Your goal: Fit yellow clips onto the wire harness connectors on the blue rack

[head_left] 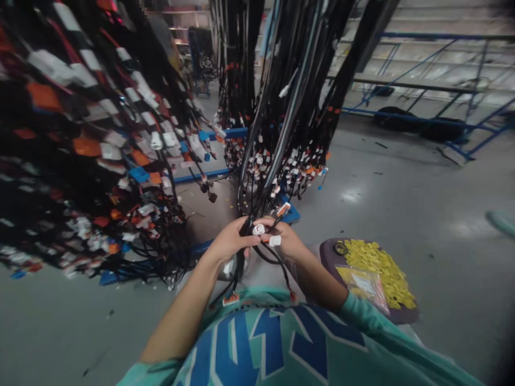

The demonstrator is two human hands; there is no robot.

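Low in front of my body, my left hand is closed around a bundle of black cables, part of a hanging wire harness. Its thumb reaches a small white connector between the two hands. My right hand is closed at that same connector, with its fingers partly hidden behind it. A second white connector lies against the right hand's fingers. An orange and white connector sticks up just above that hand. Another orange-white connector hangs near my shirt.
Many harnesses with white, orange and blue connectors hang close on the left. More black harnesses hang ahead over a blue frame. A purple tray of yellow pieces stands right. A blue rack is farther back; a person stands far left.
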